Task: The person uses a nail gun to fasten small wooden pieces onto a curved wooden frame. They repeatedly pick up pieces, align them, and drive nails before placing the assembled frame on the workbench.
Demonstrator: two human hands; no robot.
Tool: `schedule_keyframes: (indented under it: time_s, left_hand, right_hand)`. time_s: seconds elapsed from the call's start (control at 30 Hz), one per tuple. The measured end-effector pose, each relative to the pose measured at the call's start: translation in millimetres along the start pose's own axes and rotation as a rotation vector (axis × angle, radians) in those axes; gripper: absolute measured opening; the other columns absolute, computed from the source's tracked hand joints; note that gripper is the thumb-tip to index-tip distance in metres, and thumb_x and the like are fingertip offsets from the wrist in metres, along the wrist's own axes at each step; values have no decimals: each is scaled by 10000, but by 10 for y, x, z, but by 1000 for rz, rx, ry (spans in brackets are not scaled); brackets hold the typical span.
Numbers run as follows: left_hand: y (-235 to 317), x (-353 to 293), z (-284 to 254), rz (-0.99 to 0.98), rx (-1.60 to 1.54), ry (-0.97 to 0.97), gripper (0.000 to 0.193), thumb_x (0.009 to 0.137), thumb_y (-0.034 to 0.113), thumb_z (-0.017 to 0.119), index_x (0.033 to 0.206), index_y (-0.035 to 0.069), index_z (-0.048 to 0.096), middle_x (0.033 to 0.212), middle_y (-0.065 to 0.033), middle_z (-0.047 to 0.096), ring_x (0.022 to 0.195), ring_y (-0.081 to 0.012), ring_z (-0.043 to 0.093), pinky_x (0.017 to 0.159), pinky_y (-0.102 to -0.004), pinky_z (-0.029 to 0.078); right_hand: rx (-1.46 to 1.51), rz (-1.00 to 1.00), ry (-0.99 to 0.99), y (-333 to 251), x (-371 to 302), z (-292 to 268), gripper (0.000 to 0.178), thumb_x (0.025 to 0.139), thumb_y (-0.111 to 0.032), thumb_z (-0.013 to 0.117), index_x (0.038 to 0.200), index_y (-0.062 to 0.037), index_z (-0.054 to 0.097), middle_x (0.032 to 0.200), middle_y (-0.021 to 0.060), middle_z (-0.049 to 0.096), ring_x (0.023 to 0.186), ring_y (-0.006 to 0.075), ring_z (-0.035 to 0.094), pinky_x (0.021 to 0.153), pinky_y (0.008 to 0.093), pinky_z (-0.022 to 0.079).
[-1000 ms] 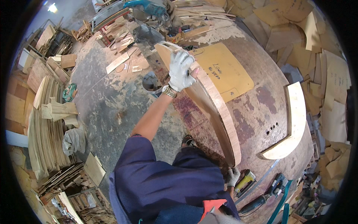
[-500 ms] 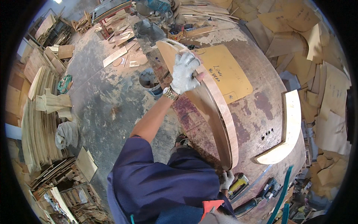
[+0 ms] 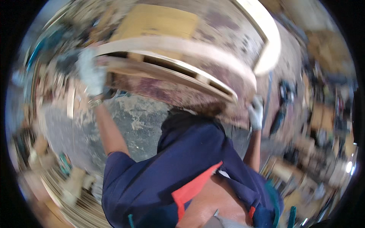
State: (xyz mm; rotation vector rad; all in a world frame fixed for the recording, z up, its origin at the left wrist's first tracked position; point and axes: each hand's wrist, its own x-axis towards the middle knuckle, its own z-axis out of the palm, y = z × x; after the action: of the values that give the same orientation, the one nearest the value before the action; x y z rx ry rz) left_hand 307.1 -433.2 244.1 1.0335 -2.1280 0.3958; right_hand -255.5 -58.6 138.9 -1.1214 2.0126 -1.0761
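A curved wooden frame [image 3: 178,70], hollow between its thin faces and with small blocks inside, lies across the worktable's near edge, its pale curved strip bowing away from me. My left hand [image 3: 91,72], in a whitish glove with a watch at the wrist, is closed on the frame's left end; motion blurs its fingers. At the right end my right hand [image 3: 256,112], gloved too, has its fingers curled against the strip's tip. The undersides of both grips are hidden.
A yellow board template [image 3: 156,21] lies beyond the frame on the worktable [image 3: 222,19]. An L-shaped pale wooden piece [image 3: 272,41] rests at the right, with a dark power tool [image 3: 283,100] nearer me. Wood scraps and stacked strips [image 3: 74,205] crowd the left.
My view has swung round, and the frame now runs crosswise with its hollow edge showing. My right hand has come out into plain sight at its right end; my left stays on the other end.
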Motion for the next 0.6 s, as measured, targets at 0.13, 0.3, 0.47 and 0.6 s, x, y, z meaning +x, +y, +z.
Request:
schedule_keyframes:
  time_s: [0.13, 0.3, 0.47, 0.6]
  left_hand:
    - [-680, -108, 211, 55, -168, 43, 585, 1080, 439, 478, 1401, -39, 587, 1428, -196, 618, 1360, -360, 532, 1179, -439, 342]
    - [-1426, -566, 508, -373, -464, -17, 589, 1118, 338, 430, 1562, -46, 390, 1610, -197, 428, 1414, -280, 499, 1202, -388, 335]
    - [-1849, -665, 381, -518, -506, -28, 714, 1097, 504, 442, 1554, -42, 404, 1633, -183, 395, 1504, -264, 378, 1247, -379, 265]
    - [-1986, -730, 346, -507, -410, -156, 642, 1105, 413, 453, 1575, -19, 385, 1637, -147, 404, 1515, -234, 359, 1263, -367, 233]
  right_hand:
    - [275, 11, 17, -447, 91, 69, 389, 900, -97, 766, 1252, 36, 669, 1001, 4, 620, 1010, 111, 601, 904, 277, 496]
    - [483, -60, -51, -1040, 10, 351, 367, 874, -117, 779, 1216, -7, 703, 1122, 37, 704, 1061, 132, 629, 946, 307, 503]
    - [363, -317, -22, -1346, -23, 708, 355, 860, -148, 791, 1176, -6, 710, 1121, 95, 717, 1046, 167, 651, 932, 340, 514]
    - [282, -332, 71, -1365, -87, 1020, 379, 850, -126, 799, 1192, 2, 701, 1095, 106, 714, 995, 167, 673, 875, 325, 541]
